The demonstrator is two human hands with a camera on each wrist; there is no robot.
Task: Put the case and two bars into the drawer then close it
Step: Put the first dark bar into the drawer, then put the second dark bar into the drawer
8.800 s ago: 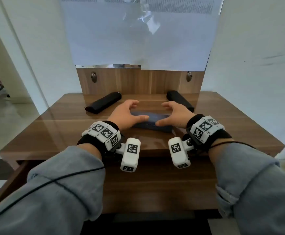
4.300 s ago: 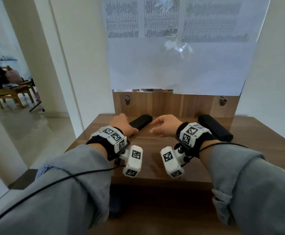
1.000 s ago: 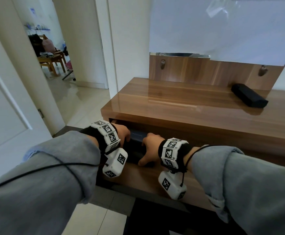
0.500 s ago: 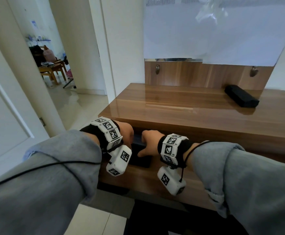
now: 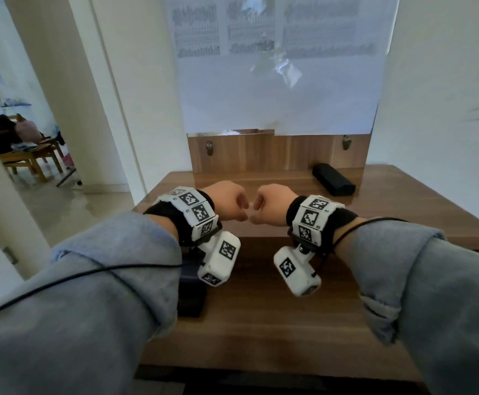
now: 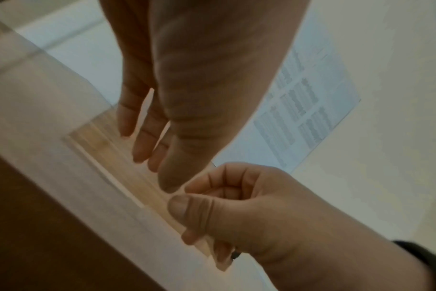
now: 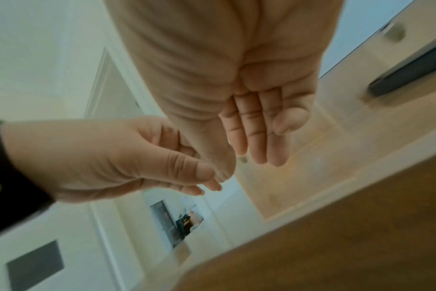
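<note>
Hands are hovering empty over the counter point(image 5: 389, 201), left hand point(image 5: 228, 201) and right hand point(image 5: 271, 203) loosely curled, thumbs nearly touching, one bar point(image 5: 333, 183) lying behind.

Nothing legible: the paper sheet point(image 5: 275, 38) on the wall at 12 o'clock carries printed tables too blurred to read.

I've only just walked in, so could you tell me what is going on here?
A person is putting things from a wooden table into its open drawer. Both the left hand and the right hand are empty, loosely curled and held close together above the table. One black bar lies on the tabletop near the back panel. Something dark sits in the drawer, mostly hidden by the left sleeve.
</note>
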